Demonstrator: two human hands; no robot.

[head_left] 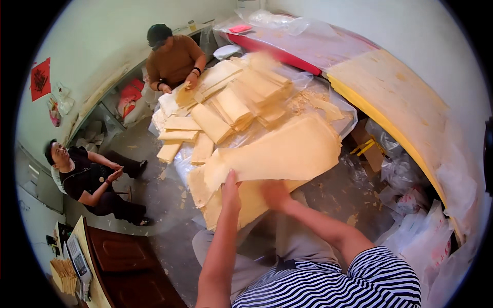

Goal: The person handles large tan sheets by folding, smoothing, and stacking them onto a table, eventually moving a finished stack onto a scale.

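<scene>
A large, thin pale-yellow sheet (277,149), like dried tofu skin, spreads over the near side of the table with its near edge raised. My left hand (231,192) is closed on that edge, thumb on top. Smeared by motion, my right hand (276,195) is at the same edge a little to the right; its fingers cannot be made out. More yellow sheets (233,208) lie beneath, hanging over the table's near side toward my lap. Beyond them are several folded bundles (213,123) of the same material, piled across the table.
Across the table a person in brown (177,59) handles a yellow piece. Another person in black (97,177) sits at left. A plastic-covered yellow-edged board (390,97) flanks the right side, above plastic bags (421,241). A brown cabinet (123,251) stands at lower left.
</scene>
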